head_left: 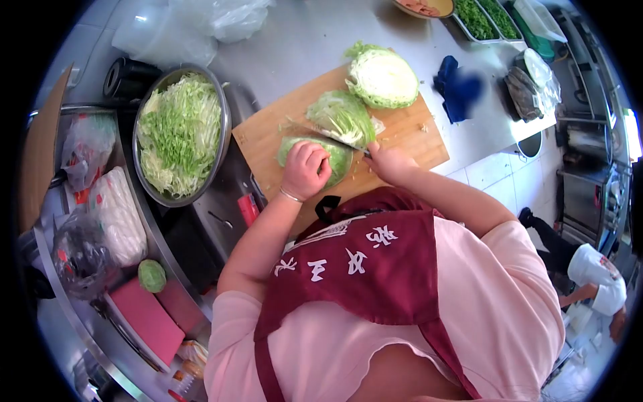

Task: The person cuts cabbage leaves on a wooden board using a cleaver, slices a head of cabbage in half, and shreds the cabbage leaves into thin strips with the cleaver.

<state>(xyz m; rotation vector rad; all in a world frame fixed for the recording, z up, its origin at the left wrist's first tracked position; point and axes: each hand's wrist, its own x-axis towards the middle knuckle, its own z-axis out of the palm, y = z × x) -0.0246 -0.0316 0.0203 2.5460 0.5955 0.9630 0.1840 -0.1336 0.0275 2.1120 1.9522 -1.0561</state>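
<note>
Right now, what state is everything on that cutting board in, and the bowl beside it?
Knife: held, blade between cabbage pieces
Left hand: curled over nearer piece
Right hand: gripping the knife handle
Cabbage half: cut face showing
Steel bowl: heaped with shredded cabbage
Cutting board: littered with scraps

And here's the room: a steel table point(301, 40) stretches across the top, brushed grey, catching cool light, with its far right corner glaring almost white! Down past that edge, pale square floor tiles point(499, 179) come into view, dark grout lines crossing them. Over to the right, metal shelving point(596, 74) runs back, curved by the lens. Beyond it, a brilliant white patch point(633, 132) blazes, window or lamp, impossible to tell. Upper left, there's pale tiling point(87, 33), wall or floor unclear.
</note>
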